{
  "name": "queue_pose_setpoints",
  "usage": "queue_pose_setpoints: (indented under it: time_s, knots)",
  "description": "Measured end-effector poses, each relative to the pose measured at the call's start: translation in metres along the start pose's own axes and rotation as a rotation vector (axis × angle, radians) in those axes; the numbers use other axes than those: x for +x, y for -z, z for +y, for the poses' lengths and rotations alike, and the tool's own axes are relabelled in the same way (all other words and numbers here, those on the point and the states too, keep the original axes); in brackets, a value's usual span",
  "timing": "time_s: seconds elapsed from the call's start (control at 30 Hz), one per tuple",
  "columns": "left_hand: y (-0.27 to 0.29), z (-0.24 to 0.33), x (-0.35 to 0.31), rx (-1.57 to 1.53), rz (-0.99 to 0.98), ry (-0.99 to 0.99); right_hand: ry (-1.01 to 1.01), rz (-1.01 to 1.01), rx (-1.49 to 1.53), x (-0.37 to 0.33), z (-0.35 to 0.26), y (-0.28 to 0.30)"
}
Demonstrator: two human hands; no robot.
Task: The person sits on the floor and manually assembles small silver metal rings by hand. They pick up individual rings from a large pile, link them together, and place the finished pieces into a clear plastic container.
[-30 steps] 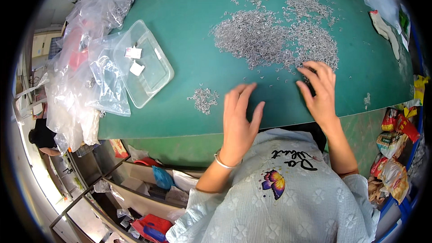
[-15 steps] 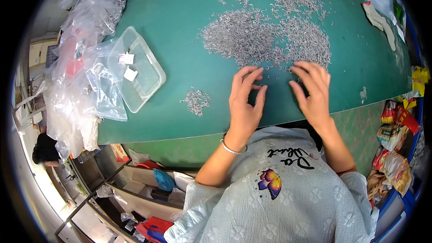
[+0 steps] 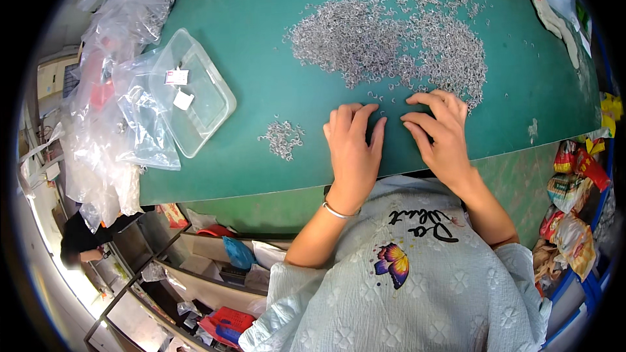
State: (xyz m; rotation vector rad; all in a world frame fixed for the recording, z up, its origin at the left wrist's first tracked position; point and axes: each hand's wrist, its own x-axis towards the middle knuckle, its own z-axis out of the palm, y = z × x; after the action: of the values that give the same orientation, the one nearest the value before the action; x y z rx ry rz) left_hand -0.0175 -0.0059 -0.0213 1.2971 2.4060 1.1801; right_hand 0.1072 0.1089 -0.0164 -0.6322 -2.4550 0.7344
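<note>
On the green tabletop (image 3: 254,58) lies a broad heap of small silvery curved metal pieces (image 3: 352,42), hook-like in outline. A much smaller pile of the same pieces (image 3: 282,138) sits apart, to the left of my hands. Just in front of the big heap, my left hand (image 3: 354,143) rests with bent fingers, thumb and forefinger apart. Facing it is my right hand (image 3: 442,132), at the near right edge of the heap, fingers curved and spread from the thumb. A few stray pieces lie between the hands and the heap. I see nothing held in either hand.
A clear plastic box (image 3: 225,107) with two small tags stands at left, beside crumpled clear bags (image 3: 98,143). At far right lies a pale glove (image 3: 557,29). Colourful packets (image 3: 567,189) are beyond the table's right edge. A person in black (image 3: 81,241) is at lower left.
My right hand has shifted slightly left, and the left hand's fingers have drawn back a little from the heap. The view has tilted slightly. The person at lower left has moved.
</note>
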Motion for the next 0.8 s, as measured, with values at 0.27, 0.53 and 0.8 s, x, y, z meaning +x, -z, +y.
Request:
queue_pose_setpoints:
  time_s: [0.27, 0.53, 0.8]
  knots:
    - [-0.005, 0.001, 0.007, 0.015, -0.007, -0.012, -0.05, 0.078, -0.051, 0.002, -0.001, -0.01]
    - [0.018, 0.008, 0.003, -0.313, -0.112, 0.135, -0.052, -0.002, -0.017, 0.005, 0.0, -0.001]
    - [0.013, 0.001, 0.009, -0.066, -0.197, -0.091, -0.087, 0.024, -0.056, 0.011, 0.002, -0.006]
